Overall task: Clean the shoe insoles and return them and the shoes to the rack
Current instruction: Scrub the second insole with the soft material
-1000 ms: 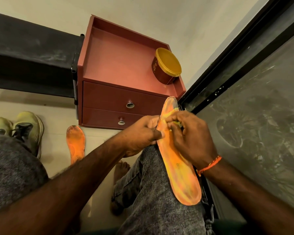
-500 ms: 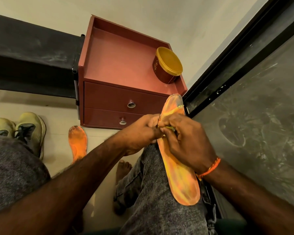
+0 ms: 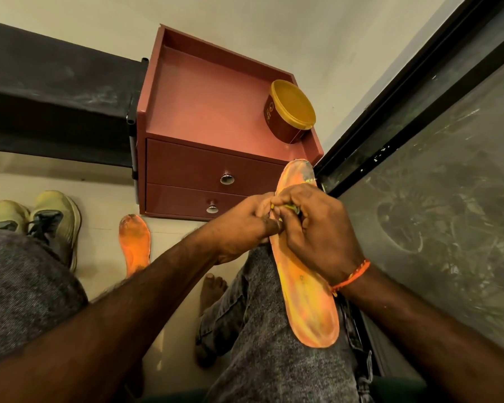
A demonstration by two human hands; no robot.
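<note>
Pale floor [image 3: 105, 199] and a cream wall frame a small reddish cabinet [image 3: 216, 112] with two drawers; a brown tub with a yellow lid [image 3: 291, 110] sits on its top; a pair of yellow-green shoes [image 3: 41, 219] stands at the left, with an orange insole [image 3: 135, 242] lying on the floor just beside them; a second orange insole [image 3: 303, 274] rests along the person's right thigh; the left hand [image 3: 245, 228] grips its edge; the right hand [image 3: 314, 234], wearing an orange wrist thread [image 3: 351, 276], pinches a small yellow-green thing against it.
</note>
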